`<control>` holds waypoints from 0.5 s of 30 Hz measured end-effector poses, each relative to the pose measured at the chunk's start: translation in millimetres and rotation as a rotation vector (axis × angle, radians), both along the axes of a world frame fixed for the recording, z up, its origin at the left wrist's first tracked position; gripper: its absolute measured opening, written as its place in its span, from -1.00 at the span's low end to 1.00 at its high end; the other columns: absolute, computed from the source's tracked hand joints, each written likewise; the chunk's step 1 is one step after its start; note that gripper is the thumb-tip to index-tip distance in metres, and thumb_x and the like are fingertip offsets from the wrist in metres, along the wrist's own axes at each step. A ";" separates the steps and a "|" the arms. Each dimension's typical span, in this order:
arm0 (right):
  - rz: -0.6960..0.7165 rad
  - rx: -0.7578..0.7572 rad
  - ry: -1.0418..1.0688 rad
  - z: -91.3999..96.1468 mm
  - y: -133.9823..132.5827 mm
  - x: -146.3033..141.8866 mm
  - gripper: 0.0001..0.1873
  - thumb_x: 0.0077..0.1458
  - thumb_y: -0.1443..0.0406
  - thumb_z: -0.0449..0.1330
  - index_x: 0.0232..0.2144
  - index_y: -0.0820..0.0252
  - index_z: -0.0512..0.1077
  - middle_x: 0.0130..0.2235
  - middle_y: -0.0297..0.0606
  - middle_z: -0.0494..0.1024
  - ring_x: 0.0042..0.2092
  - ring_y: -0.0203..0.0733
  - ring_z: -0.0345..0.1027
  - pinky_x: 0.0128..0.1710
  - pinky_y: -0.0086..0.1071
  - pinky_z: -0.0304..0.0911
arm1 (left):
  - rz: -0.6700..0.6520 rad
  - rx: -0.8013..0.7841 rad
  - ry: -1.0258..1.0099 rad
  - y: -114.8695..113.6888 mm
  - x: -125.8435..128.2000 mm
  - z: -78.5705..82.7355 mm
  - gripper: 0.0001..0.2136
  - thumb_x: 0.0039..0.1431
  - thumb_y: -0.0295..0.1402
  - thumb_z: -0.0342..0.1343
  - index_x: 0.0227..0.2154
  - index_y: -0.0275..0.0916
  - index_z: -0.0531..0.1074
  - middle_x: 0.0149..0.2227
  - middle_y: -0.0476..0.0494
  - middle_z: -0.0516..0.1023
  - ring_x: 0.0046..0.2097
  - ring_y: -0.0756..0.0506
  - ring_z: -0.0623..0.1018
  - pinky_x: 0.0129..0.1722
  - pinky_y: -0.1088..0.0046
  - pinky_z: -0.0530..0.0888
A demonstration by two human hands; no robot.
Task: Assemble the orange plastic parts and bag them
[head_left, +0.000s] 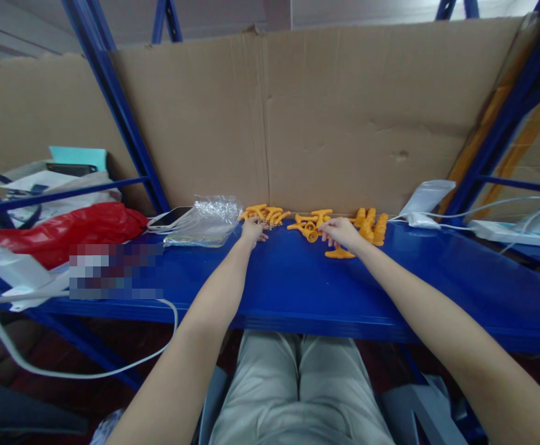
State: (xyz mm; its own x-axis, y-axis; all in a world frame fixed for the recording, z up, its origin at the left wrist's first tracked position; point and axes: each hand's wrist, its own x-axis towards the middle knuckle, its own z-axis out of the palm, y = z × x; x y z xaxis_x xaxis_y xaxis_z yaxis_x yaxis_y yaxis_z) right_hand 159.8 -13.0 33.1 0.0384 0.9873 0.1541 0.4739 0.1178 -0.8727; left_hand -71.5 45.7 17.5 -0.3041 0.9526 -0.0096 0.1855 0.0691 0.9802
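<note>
One orange plastic T-shape (337,253) lines up long-ways with the brown cardboard wall (344,111), farther from it than the nearest hand, the right hand (340,233), whose grip I can't tell.

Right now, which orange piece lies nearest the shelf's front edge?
The lone piece pictured just below the right hand; the others lie farther back, toward the cardboard.

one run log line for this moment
left hand: by small gold-coloured pieces; right hand: by orange parts; surface: blue shelf; behind: cardboard
</note>
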 end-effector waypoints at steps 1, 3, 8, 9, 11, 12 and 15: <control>0.001 -0.002 -0.001 0.3 -0.6 -0.4 -0.68 0.20 0.49 0.11 -0.59 0.24 0.38 -0.67 -0.40 0.43 -0.70 -0.45 0.19 -0.70 -0.58 0.08 | -0.005 -0.009 -0.005 -1.3 0.9 1.3 -0.53 0.27 -0.59 0.01 0.23 -0.27 0.21 -0.42 -0.01 0.55 -0.72 0.15 0.34 -0.68 0.66 0.32; 0.003 -0.007 -0.002 0.5 -1.3 -0.9 -0.69 0.20 0.50 0.10 -0.58 0.24 0.39 -0.67 -0.41 0.43 -0.70 -0.45 0.19 -0.70 -0.59 0.08 | -0.013 -0.023 -0.003 -3.3 2.7 3.5 -0.49 0.26 -0.60 0.02 0.26 -0.28 0.19 -0.39 -0.05 0.58 -0.72 0.14 0.35 -0.69 0.65 0.33; 0.033 0.005 -0.045 -2.8 1.8 1.5 -0.70 0.19 0.49 0.10 -0.57 0.24 0.39 -0.64 -0.38 0.45 -0.68 -0.43 0.21 -0.68 -0.56 0.13 | -0.010 -0.011 0.051 -4.4 7.8 4.1 -0.49 0.23 -0.59 0.03 0.25 -0.28 0.23 -0.24 -0.19 0.63 -0.68 0.13 0.42 -0.66 0.64 0.39; 0.045 0.011 -0.073 -4.2 3.3 2.5 -0.70 0.19 0.47 0.10 -0.57 0.23 0.40 -0.63 -0.37 0.46 -0.67 -0.42 0.22 -0.66 -0.55 0.15 | -0.018 -0.011 0.068 -4.4 9.6 3.6 -0.49 0.23 -0.58 0.03 0.24 -0.28 0.24 -0.22 -0.21 0.63 -0.66 0.12 0.44 -0.65 0.64 0.40; 0.064 0.046 -0.170 -7.5 6.9 4.9 -0.71 0.20 0.45 0.10 -0.56 0.23 0.42 -0.58 -0.32 0.51 -0.62 -0.38 0.29 -0.59 -0.52 0.24 | -0.059 -0.011 0.112 -5.0 14.2 2.2 -0.51 0.23 -0.56 0.02 0.23 -0.26 0.27 -0.20 -0.23 0.64 -0.60 0.07 0.52 -0.61 0.61 0.44; 0.066 0.086 -0.241 -9.4 8.9 6.1 -0.73 0.20 0.44 0.10 -0.53 0.23 0.46 -0.53 -0.28 0.55 -0.57 -0.34 0.35 -0.52 -0.48 0.31 | -0.087 -0.009 0.144 -5.6 17.0 1.2 -0.51 0.23 -0.56 0.02 0.24 -0.24 0.27 -0.19 -0.23 0.64 -0.57 0.04 0.55 -0.59 0.59 0.47; 0.064 0.249 -0.485 -16.5 14.7 8.8 -0.82 0.15 0.43 0.15 -0.35 0.25 0.58 -0.28 -0.13 0.65 -0.28 -0.15 0.53 -0.18 -0.30 0.44 | -0.179 0.016 0.307 -7.4 25.2 -3.1 -0.44 0.20 -0.54 0.03 0.28 -0.20 0.21 -0.11 -0.26 0.64 -0.40 -0.09 0.65 -0.47 0.46 0.57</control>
State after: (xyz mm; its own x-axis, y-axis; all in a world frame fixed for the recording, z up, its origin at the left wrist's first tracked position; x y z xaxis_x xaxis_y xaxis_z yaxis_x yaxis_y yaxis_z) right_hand 168.6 1.7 16.6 -0.1543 0.9167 0.3686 0.8001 0.3348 -0.4978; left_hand -46.3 38.3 14.4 -0.1183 0.9904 0.0716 0.4791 -0.0062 0.8777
